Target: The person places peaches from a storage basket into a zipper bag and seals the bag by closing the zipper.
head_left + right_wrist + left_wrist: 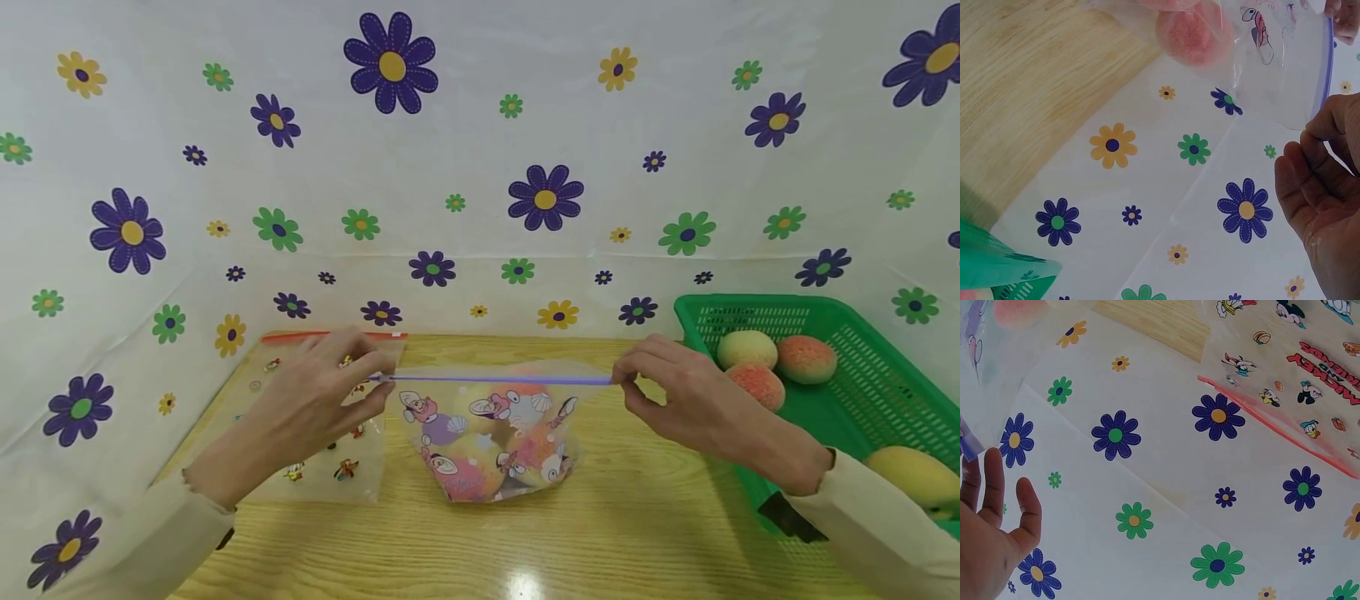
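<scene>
A clear zip bag [487, 442] printed with cartoon characters stands in the middle of the table, with rounded pink and yellow peach-like fruit showing through it. Its purple zip strip [495, 380] is stretched level along the top. My left hand [315, 404] pinches the strip's left end, at the small slider. At the other end, the thumb and index finger of my right hand [686, 400] pinch the bag's corner. The right wrist view shows that pinch on the purple edge [1327, 69], with a pink fruit [1194, 34] inside the bag.
Flat on the table at left lies another cartoon-printed zip bag [348, 487] with a red strip, partly behind my left arm. At right, a green basket [757, 300] holds several peaches [807, 359] and a yellow mango [911, 475]. A flowered white cloth [450, 150] hangs behind the table.
</scene>
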The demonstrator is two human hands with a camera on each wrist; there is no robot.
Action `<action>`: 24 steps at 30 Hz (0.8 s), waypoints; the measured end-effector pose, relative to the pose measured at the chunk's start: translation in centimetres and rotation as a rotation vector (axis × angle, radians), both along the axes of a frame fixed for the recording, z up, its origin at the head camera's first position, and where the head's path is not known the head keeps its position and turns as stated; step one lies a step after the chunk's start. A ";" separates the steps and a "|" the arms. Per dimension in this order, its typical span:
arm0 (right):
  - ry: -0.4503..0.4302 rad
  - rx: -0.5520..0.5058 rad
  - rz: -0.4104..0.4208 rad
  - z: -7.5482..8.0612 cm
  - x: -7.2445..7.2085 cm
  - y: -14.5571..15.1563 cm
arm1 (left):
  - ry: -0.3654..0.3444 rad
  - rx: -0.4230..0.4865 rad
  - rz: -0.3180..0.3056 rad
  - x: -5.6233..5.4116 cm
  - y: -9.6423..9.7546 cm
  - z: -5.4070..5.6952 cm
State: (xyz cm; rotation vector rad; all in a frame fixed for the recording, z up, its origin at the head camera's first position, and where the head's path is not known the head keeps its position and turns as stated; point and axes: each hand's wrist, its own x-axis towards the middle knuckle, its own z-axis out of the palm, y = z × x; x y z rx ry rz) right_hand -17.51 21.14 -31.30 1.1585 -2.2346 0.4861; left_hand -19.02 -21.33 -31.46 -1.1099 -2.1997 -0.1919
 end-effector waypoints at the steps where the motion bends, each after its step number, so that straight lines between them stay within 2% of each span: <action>1: 0.003 -0.001 -0.001 0.0 0.0 0.0 | 0.001 0.001 0.000 0.0 0.0 0.0; 10: 0.000 -0.002 -0.013 0.1 0.0 0.1 | 0.015 0.029 -0.012 0.0 -0.3 0.1; 20: -0.021 -0.013 -0.016 0.5 -0.1 0.0 | -0.018 0.049 -0.011 0.0 -0.6 0.2; 24: -0.036 -0.023 -0.021 0.3 -0.2 0.1 | -0.065 0.082 -0.028 0.1 -0.5 0.3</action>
